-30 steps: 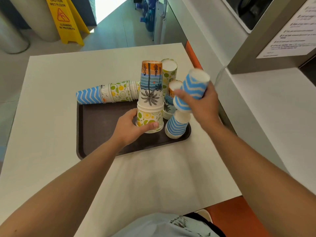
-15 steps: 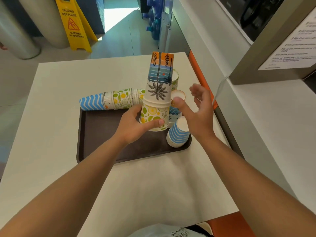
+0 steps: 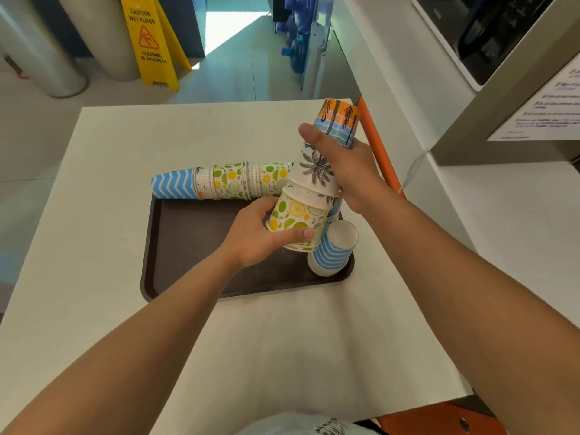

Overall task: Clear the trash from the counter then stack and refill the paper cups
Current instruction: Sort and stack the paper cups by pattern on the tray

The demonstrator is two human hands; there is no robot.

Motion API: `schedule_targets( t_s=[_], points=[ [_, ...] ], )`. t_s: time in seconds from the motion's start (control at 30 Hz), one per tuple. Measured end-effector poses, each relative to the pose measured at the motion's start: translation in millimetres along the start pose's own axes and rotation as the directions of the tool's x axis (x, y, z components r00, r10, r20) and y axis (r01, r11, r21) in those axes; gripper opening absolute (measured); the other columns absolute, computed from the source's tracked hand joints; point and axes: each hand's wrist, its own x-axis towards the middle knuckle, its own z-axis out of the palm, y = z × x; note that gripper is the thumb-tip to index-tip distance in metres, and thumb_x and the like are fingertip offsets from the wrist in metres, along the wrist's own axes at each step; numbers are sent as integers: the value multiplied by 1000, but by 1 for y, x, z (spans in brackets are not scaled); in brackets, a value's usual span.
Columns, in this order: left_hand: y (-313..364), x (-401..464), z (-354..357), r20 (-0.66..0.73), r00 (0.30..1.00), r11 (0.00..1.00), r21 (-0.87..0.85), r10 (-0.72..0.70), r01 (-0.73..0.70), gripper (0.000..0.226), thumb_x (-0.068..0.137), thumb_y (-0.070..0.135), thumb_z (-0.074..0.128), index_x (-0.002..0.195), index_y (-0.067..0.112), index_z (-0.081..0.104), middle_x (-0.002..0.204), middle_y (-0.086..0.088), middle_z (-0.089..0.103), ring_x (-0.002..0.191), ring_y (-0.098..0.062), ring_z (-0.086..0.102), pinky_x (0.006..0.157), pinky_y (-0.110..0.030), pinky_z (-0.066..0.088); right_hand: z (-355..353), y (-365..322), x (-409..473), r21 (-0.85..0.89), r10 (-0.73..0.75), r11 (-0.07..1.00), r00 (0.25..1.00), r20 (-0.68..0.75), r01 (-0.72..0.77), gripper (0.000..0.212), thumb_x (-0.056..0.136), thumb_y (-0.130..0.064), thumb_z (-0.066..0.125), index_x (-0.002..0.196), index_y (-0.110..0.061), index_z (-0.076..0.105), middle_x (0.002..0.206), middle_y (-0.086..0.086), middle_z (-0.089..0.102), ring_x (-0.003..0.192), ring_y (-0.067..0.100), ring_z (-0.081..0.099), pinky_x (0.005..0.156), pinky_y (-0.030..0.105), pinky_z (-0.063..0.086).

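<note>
A tall stack of upturned paper cups [image 3: 309, 186] leans to the right above the dark brown tray [image 3: 194, 246]. Its lowest cup has a lemon-lime print, the upper ones a palm print with an orange top. My left hand [image 3: 260, 237] grips the bottom lemon-lime cup. My right hand [image 3: 342, 164] is wrapped around the upper palm-print cups. A second row of nested cups [image 3: 219, 183], blue zigzag at its left end, lies on its side along the tray's far edge. A short stack of blue-striped cups [image 3: 332, 249] stands at the tray's right corner.
The tray rests on a white counter [image 3: 94, 277]. An orange strip [image 3: 376, 146] borders its right side, beyond it a white ledge with a posted notice [image 3: 546, 114]. A yellow wet-floor sign [image 3: 150, 42] and blue water bottles [image 3: 298, 48] stand on the floor beyond.
My right hand let go of a blue-striped cup, then closed around the upper part of the tall stack. The stack now tilts to the right, my left hand still holding its base.
</note>
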Motion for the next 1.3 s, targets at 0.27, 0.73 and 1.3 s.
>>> schedule_targets(
  t_s=[0.27, 0.73, 1.3],
  points=[
    [4, 6, -1, -7, 1000, 1000, -14, 3, -3, 62, 54, 55, 84, 106, 26, 67, 103, 7, 73, 97, -10, 69, 90, -44, 56, -3, -2, 14, 26, 7, 1000, 1000, 5, -8, 49, 61, -52, 85, 99, -28, 68, 96, -5, 77, 89, 16, 74, 92, 42, 56],
    [-11, 0, -9, 54, 998, 999, -23, -29, 30, 68, 54, 59, 82, 112, 26, 67, 106, 9, 73, 98, -5, 69, 90, -39, 57, -3, -10, 15, 119, -1, 993, 998, -65, 9, 29, 71, -40, 84, 88, -30, 63, 96, -4, 75, 90, 14, 73, 91, 41, 57],
    [20, 41, -33, -188, 981, 979, -188, 40, -76, 66, 61, 58, 78, 115, 21, 68, 110, 9, 73, 102, -6, 69, 90, -30, 56, -33, 20, 13, -48, -272, 962, 935, -228, 269, 47, 63, -32, 89, 101, -18, 66, 94, -8, 73, 88, 5, 72, 78, 24, 57]
  ],
)
